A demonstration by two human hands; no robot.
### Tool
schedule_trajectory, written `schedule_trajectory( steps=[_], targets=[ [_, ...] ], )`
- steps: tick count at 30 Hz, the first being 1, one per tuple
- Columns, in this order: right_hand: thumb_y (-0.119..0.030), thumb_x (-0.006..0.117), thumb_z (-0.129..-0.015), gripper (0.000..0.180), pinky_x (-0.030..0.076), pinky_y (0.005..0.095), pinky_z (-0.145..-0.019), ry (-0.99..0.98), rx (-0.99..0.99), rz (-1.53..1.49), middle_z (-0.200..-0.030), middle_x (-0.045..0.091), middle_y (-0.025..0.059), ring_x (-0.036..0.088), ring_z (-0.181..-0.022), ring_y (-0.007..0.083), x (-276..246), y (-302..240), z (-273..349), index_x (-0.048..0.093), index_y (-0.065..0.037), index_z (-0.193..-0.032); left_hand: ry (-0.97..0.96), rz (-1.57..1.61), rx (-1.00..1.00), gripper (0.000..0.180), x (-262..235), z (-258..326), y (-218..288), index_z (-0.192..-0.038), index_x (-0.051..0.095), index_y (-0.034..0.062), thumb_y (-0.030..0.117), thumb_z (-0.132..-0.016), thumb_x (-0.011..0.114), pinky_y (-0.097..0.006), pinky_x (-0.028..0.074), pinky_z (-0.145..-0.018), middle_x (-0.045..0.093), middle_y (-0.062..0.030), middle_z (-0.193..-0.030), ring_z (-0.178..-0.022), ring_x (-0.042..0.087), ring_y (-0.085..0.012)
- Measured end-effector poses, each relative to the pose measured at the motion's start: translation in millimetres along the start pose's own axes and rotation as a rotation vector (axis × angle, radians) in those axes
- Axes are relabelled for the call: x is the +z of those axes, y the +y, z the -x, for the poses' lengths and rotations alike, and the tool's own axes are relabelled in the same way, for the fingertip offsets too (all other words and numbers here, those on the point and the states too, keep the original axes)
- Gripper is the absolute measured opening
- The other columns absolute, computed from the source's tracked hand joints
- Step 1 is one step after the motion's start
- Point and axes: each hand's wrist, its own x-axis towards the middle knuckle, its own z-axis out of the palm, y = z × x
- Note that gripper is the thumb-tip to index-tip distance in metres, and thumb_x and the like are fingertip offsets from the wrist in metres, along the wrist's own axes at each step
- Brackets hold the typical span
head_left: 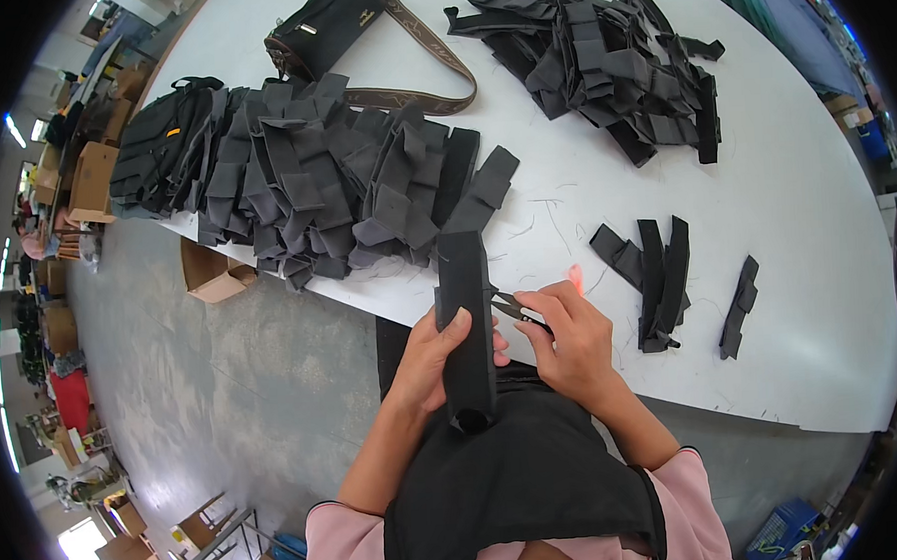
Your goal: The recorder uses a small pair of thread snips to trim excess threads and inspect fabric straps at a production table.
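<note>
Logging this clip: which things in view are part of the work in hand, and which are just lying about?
In hand:
left hand gripping the black fabric strip
right hand with small snips
black strip piles
loose strips

Lying about:
black shoulder bag
cardboard boxes on the floor

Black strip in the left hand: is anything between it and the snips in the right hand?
Nothing visible. The left hand holds the black strip upright, and the snips in the right hand already reach its right edge. The small group of strips lies apart on the white table.
</note>
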Motion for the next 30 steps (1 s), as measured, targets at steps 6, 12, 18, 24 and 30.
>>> schedule_trajectory(
  steps=[6, 12, 18, 24, 30],
  targets=[
    [-0.004, 0.069, -0.071, 0.027, 0.040, 0.0303, -0.049, 0.044, 0.022, -0.079, -0.079, 0.055, 0.0050, 0.053, -0.055, 0.0214, 5.0, 1.0, 2.8, 0.061, -0.007, -0.097, 0.003, -0.015, -0.031, 0.037, -1.6, 2.0, -1.6, -0.107, 0.049, -0.0035, 0.028, -0.091, 0.058, -0.035, 0.056, -0.067, 0.060, -0.0145, -0.088, -0.076, 0.064, -0.0223],
    [-0.004, 0.069, -0.071, 0.026, 0.041, 0.0300, -0.050, -0.007, 0.002, -0.012, -0.078, 0.056, 0.0046, 0.054, -0.056, 0.0215, 0.0, 1.9, 6.8, 0.062, -0.007, -0.096, 0.006, -0.077, -0.056, 0.034, -2.9, 2.8, -2.2, -0.105, 0.049, -0.0022, 0.026, -0.090, 0.059, -0.034, 0.055, -0.064, 0.060, -0.0135, -0.086, -0.072, 0.063, -0.0217],
    [0.000, 0.067, -0.073, 0.022, 0.043, 0.0296, -0.052, 0.042, 0.169, -0.266, -0.077, 0.057, 0.0050, 0.055, -0.057, 0.0216, -0.6, -0.4, 10.6, 0.063, -0.005, -0.094, 0.002, -0.107, -0.085, 0.035, -5.2, 5.1, 0.2, -0.111, 0.047, -0.0014, 0.024, -0.090, 0.059, -0.034, 0.055, -0.064, 0.059, -0.0140, -0.090, -0.073, 0.063, -0.0216],
    [0.003, 0.066, -0.072, 0.024, 0.043, 0.0273, -0.051, -0.032, 0.069, -0.243, -0.078, 0.057, 0.0081, 0.055, -0.058, 0.0191, -2.3, 8.7, 10.5, 0.064, -0.004, -0.095, 0.019, -0.135, -0.055, 0.058, 5.3, 5.1, 2.0, -0.136, 0.024, 0.0067, 0.015, -0.090, 0.059, -0.036, 0.056, -0.067, 0.056, -0.0150, -0.098, -0.077, 0.063, -0.0224],
    [-0.002, 0.067, -0.072, 0.026, 0.042, 0.0304, -0.048, -0.146, 0.059, -0.253, -0.082, 0.052, 0.0076, 0.055, -0.057, 0.0209, -1.5, 2.8, 0.7, 0.062, -0.006, -0.097, -0.044, -0.171, -0.093, 0.063, 4.9, 6.7, 1.5, -0.138, 0.015, 0.0100, 0.011, -0.090, 0.057, -0.037, 0.056, -0.069, 0.054, -0.0141, -0.102, -0.079, 0.062, -0.0220]
  ],
)
